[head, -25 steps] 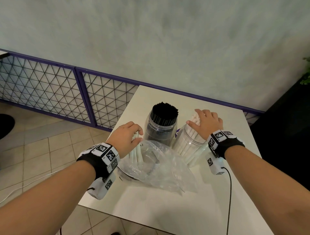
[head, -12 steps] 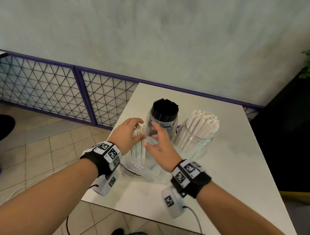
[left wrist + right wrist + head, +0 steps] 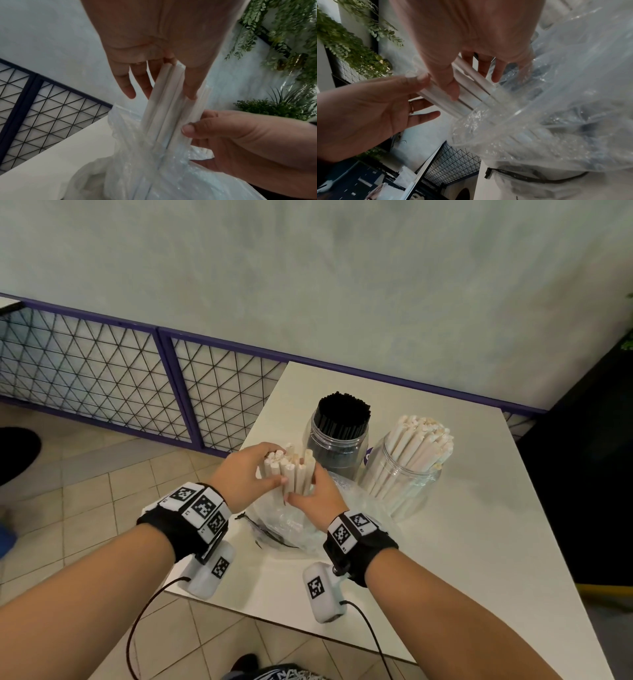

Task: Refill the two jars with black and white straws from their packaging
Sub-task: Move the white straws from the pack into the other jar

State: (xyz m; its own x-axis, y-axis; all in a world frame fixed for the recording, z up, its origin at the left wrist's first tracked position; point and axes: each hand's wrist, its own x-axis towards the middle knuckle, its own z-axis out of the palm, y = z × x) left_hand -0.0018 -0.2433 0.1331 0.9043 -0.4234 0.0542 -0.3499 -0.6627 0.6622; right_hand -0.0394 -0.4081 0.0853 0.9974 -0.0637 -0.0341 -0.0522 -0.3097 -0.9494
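Table (image 3: 479,525) carries both jars: black jar (image 3: 337,445) packed full, white jar (image 3: 402,486) nearly full beside it. Bag (image 3: 291,522) lies crumpled in front of them. Right hand (image 3: 317,496), which lay on the white jar a second ago, has crossed to the bundle (image 3: 294,470) of white straws standing in the bag (the last batch, probably). Left hand (image 3: 245,475) grips the bundle's top; right hand pinches it lower, thumb against fingers. Both hands close round it.
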